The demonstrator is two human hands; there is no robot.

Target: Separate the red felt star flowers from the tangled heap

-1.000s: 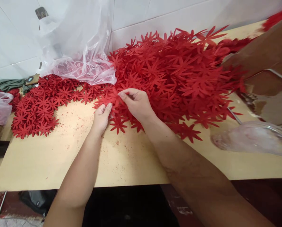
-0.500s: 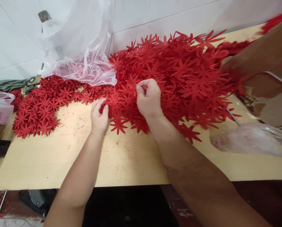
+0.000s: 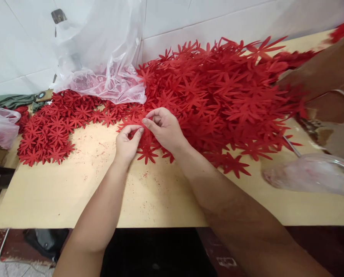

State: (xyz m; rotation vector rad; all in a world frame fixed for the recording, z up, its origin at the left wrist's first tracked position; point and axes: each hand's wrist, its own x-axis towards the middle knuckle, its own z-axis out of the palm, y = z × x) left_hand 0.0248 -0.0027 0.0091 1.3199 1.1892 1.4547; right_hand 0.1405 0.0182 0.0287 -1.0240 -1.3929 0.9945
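Note:
My left hand [image 3: 128, 144] is closed in a pinch at the front edge of a large heap of red flower-shaped cutouts [image 3: 206, 96]. Right beside it, the thumb and fingers of my right hand [image 3: 166, 130] are pinched as well, their tips almost meeting the left ones. A single red flower cutout [image 3: 133, 121] shows between and behind the fingertips, with both hands on its near edge. The fingers cover part of it, and its outline blends into the heap.
A second mound of flatter red flowers [image 3: 47, 134] lies on the left of the pale tabletop [image 3: 97, 200]. Behind stands a clear plastic bag [image 3: 102, 82] against the white wall. At right are a plastic-covered round object [image 3: 310, 175] and a brown cardboard piece [image 3: 327, 84].
My right hand has moved left and down from over the heap to my left hand. My left hand has shifted slightly right, and a red flower now shows between them.

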